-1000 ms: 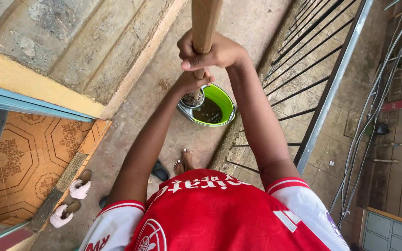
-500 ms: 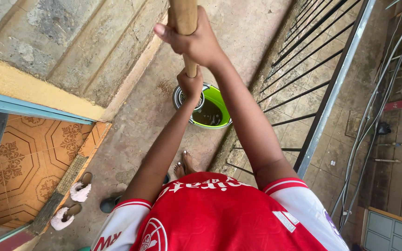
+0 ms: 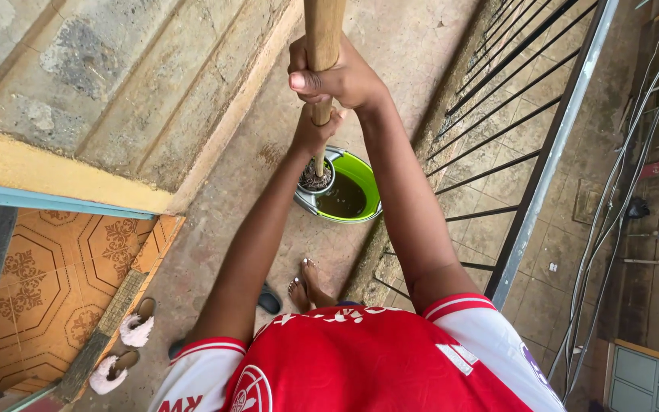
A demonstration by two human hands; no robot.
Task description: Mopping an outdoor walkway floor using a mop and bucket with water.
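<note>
You have both hands clenched on the mop handle (image 3: 322, 34), right hand (image 3: 341, 76) above left hand (image 3: 313, 131), its head down in the wringer basket of the green bucket (image 3: 364, 179) on the floor ahead. This looks like the wringing step; the next move calls for a straight, steady press.

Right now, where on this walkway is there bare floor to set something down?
Bare concrete lies beyond the bucket, between wall and railing, and left of the bucket. It is crowded near the feet and by the slippers at the doorway. Both hands grip the pole.
</note>
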